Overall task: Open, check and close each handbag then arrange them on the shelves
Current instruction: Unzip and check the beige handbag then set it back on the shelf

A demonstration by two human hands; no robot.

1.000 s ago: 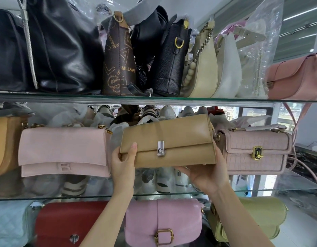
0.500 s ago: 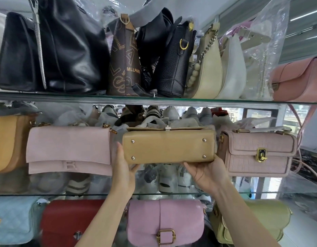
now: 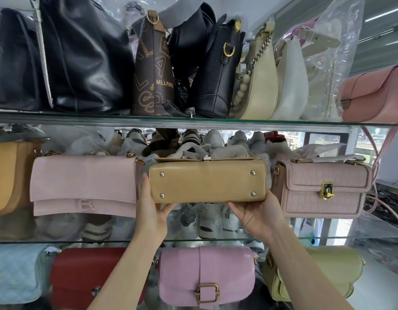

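A tan handbag [image 3: 207, 184] is held up in front of the middle glass shelf [image 3: 59, 241], tipped back so its studded underside faces me and its silver clasp peeks over the top edge. My left hand [image 3: 152, 211] grips the bag's lower left corner, thumb under the base. My right hand [image 3: 258, 214] holds its lower right corner from below, fingers curled behind. The bag sits in the gap between a pale pink flap bag [image 3: 84, 185] on the left and a pink croc-textured bag [image 3: 323, 189] with a gold clasp on the right.
The top shelf [image 3: 193, 120] carries black bags, a brown patterned bag [image 3: 153, 72], cream bags and a salmon bag [image 3: 374, 97]. Below stand a light blue quilted bag [image 3: 16, 274], a red bag [image 3: 88, 278], a pink buckle bag [image 3: 207, 276] and a yellow-green bag [image 3: 316, 274]. An orange bag [image 3: 8, 175] stands far left.
The tan bag was tipped backward, from showing its front flap and clasp to showing its studded base. Both hands stayed at its lower corners.
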